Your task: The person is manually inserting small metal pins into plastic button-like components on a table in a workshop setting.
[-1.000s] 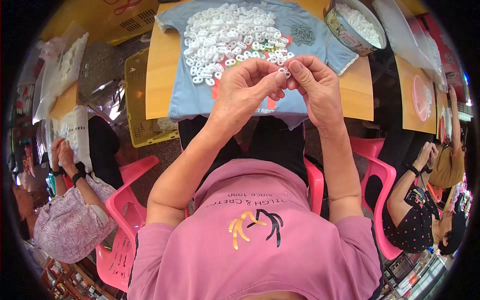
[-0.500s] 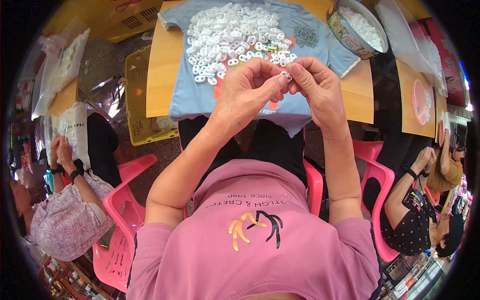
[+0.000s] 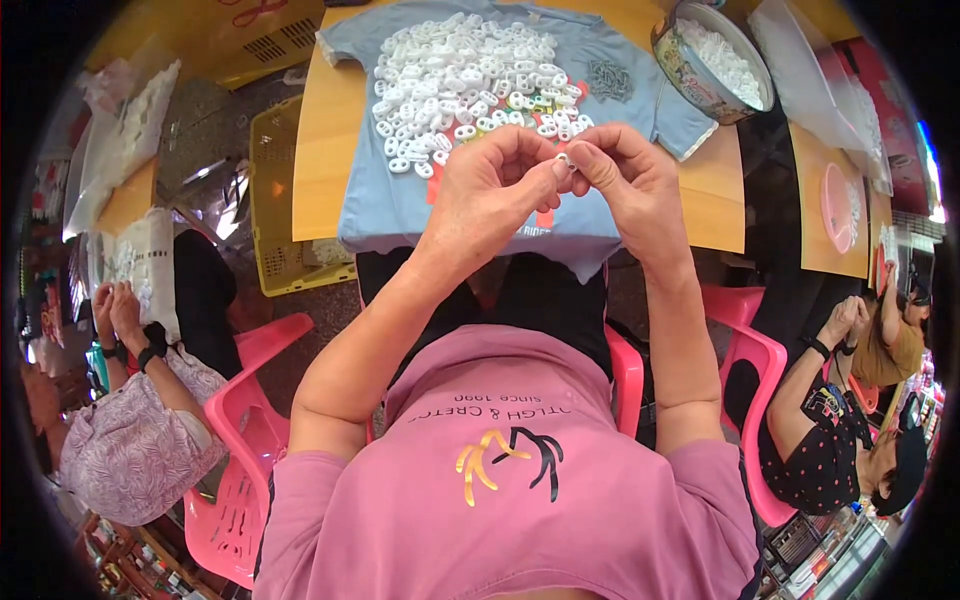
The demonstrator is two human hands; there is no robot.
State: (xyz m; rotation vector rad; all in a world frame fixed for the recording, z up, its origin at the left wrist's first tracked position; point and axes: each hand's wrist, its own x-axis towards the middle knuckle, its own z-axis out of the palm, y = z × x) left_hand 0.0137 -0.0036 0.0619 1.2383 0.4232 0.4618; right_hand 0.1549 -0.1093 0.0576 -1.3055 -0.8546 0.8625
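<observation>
Both my hands meet just over the near part of a blue T-shirt (image 3: 385,205) spread on the table. My left hand (image 3: 497,185) and my right hand (image 3: 628,180) pinch one small white two-holed plastic piece (image 3: 567,163) between thumbs and fingertips. The fingers cover most of it. Beyond them lies a wide heap of the same white oval pieces (image 3: 455,75) on the shirt. To the right of this heap is a small pile of thin grey pieces (image 3: 609,80), too small to name.
A round tin (image 3: 690,75) full of white pieces stands at the table's (image 3: 715,200) far right. A yellow crate (image 3: 275,262) is on the floor at left. People sit at both sides; a pink basin (image 3: 838,205) is on the right-hand table. Pink chairs (image 3: 255,430) flank me.
My hands have lowered very slightly toward me, and the fingertips have shifted on the white piece. At left, the other person's hands have moved a little.
</observation>
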